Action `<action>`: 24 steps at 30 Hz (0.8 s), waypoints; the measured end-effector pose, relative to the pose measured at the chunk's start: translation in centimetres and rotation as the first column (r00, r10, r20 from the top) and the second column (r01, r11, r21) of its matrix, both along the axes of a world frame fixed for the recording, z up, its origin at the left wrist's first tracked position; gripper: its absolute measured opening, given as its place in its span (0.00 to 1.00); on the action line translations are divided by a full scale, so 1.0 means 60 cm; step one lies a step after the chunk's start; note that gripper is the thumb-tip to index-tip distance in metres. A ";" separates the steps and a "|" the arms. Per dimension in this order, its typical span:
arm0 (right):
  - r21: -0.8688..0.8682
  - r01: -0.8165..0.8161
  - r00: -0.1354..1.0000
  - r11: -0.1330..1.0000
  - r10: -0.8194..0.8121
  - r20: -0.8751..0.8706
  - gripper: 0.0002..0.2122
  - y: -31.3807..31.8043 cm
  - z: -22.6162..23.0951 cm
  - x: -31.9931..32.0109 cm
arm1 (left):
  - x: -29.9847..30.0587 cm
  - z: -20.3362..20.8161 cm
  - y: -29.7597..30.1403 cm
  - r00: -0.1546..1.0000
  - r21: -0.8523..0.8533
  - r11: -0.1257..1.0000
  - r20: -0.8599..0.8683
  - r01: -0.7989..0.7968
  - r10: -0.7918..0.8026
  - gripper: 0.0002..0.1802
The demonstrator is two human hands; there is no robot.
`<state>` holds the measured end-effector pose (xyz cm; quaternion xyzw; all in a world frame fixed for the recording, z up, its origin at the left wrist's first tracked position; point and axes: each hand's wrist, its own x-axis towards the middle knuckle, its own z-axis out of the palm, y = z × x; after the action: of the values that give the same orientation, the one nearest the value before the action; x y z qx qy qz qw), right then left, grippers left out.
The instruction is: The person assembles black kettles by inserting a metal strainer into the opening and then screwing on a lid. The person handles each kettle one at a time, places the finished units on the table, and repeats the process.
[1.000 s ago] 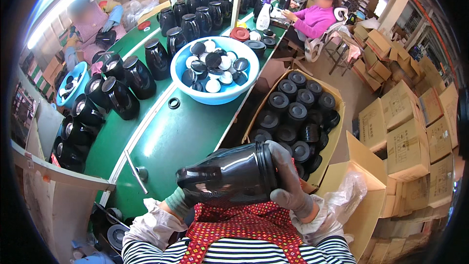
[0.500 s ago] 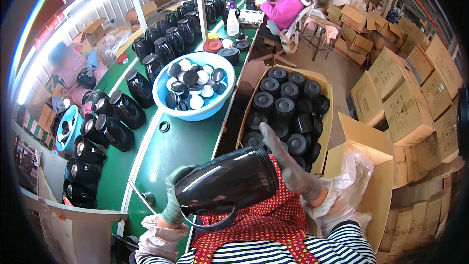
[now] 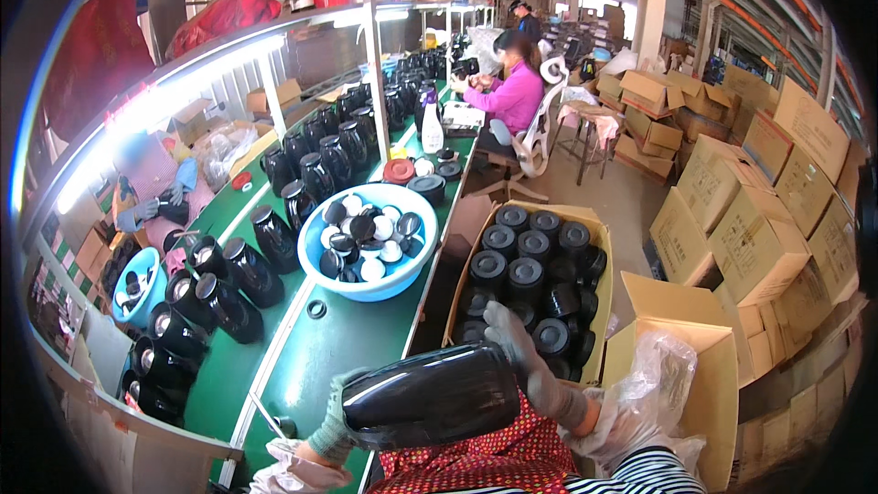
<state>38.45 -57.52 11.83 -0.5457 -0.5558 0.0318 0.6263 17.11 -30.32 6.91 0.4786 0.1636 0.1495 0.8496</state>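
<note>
A glossy black thermos jug lies on its side in front of my apron. My left hand, in a grey-green glove, is closed around its left end. Against the other end rests my right hand, gloved in grey, with its fingers stretched out flat. The jug's handle is out of sight. Just beyond my right hand, a carton holds several round black parts. On the green bench a blue basin contains black and white round caps.
Several black jugs line the bench's left side. A black ring lies near the basin. To my right stand an open carton with a clear plastic bag and stacked boxes. Co-workers sit across and farther along the bench.
The jug has rolled in my hands, so its handle no longer shows. My view has tipped up, bringing in the shelf and more of the room.
</note>
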 end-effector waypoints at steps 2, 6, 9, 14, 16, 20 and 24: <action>0.128 -0.176 0.984 0.976 0.177 0.004 0.37 -0.007 0.002 -0.018 | 0.005 -0.026 -0.011 1.000 0.061 0.998 -0.009 0.015 -0.015 0.24; -0.191 -0.260 0.895 0.947 0.162 -0.417 0.33 -0.022 -0.014 -0.001 | 0.036 0.142 -0.040 0.994 0.988 0.120 0.103 -0.097 -0.046 0.31; -0.130 -0.413 0.013 0.901 -0.137 -0.990 0.39 -0.034 -0.019 -0.004 | 0.061 0.222 -0.072 0.936 0.919 -0.370 -0.005 -0.135 -0.352 0.28; -0.016 -0.216 0.877 0.976 0.187 -0.443 0.50 -0.026 -0.011 -0.022 | 0.001 0.019 -0.001 0.996 0.666 0.741 -0.048 0.091 -0.079 0.33; 0.056 -0.095 0.994 0.994 0.098 -0.045 0.44 -0.027 -0.013 -0.027 | -0.006 -0.093 0.005 0.986 0.642 0.757 0.006 0.123 -0.165 0.36; -0.082 -0.140 0.941 0.987 0.106 -0.322 0.29 -0.011 -0.025 -0.026 | 0.009 0.066 -0.033 0.987 0.807 0.570 -0.108 0.156 -0.117 0.28; -0.206 -0.386 0.607 0.899 0.079 -0.791 0.28 -0.023 -0.072 -0.050 | 0.041 0.233 -0.069 0.919 0.897 -0.442 -0.160 -0.017 -0.361 0.20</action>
<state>35.48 -58.89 7.50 -0.5056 -0.2891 0.4424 0.6819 19.54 -34.46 20.90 0.9646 -0.2162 0.1261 0.0832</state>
